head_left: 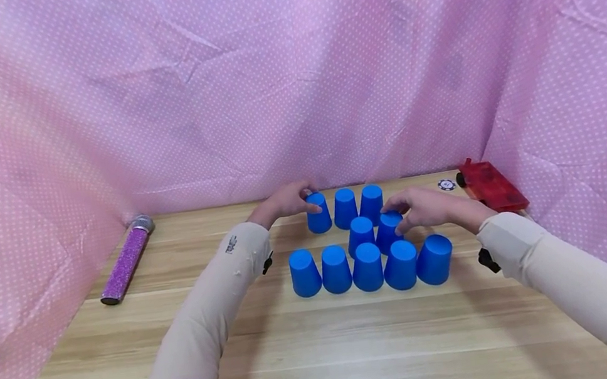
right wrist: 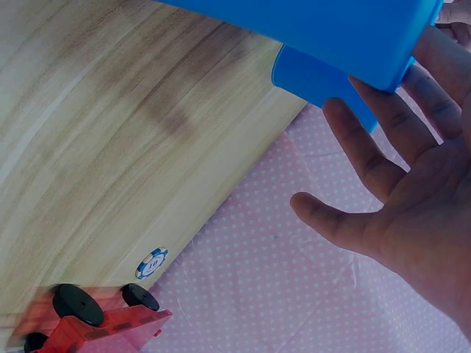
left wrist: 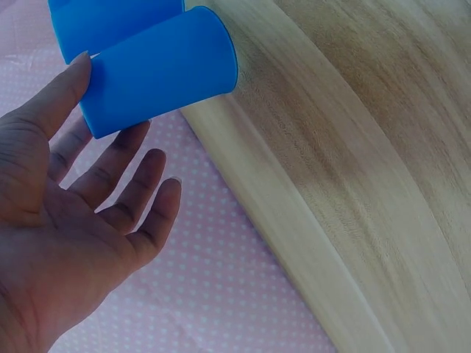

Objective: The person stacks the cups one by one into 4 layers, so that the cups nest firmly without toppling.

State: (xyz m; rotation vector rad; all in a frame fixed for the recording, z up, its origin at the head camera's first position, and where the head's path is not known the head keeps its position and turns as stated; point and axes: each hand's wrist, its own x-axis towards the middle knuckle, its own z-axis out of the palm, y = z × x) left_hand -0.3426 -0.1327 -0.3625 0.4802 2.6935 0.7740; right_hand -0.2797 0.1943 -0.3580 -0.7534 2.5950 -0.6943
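Upside-down blue cups stand on the table in three rows: three at the back, two in the middle and several in front. My left hand [head_left: 287,201] grips the leftmost back cup [head_left: 319,218] near its base, thumb on one side and fingers on the other; the left wrist view shows this cup [left wrist: 158,70] with the lower fingers spread beside it. With my right hand [head_left: 424,207] I hold the right cup [head_left: 388,234] of the middle row by its upper end. That cup [right wrist: 353,37] partly hides a farther cup [right wrist: 313,77] in the right wrist view.
On the left lies a purple glitter microphone [head_left: 127,262]. A red toy vehicle [head_left: 493,185] with black wheels and a poker chip [head_left: 447,184] lie at the back right. Pink dotted cloth [head_left: 290,77] encloses the wooden table [head_left: 357,347] behind and at the sides.
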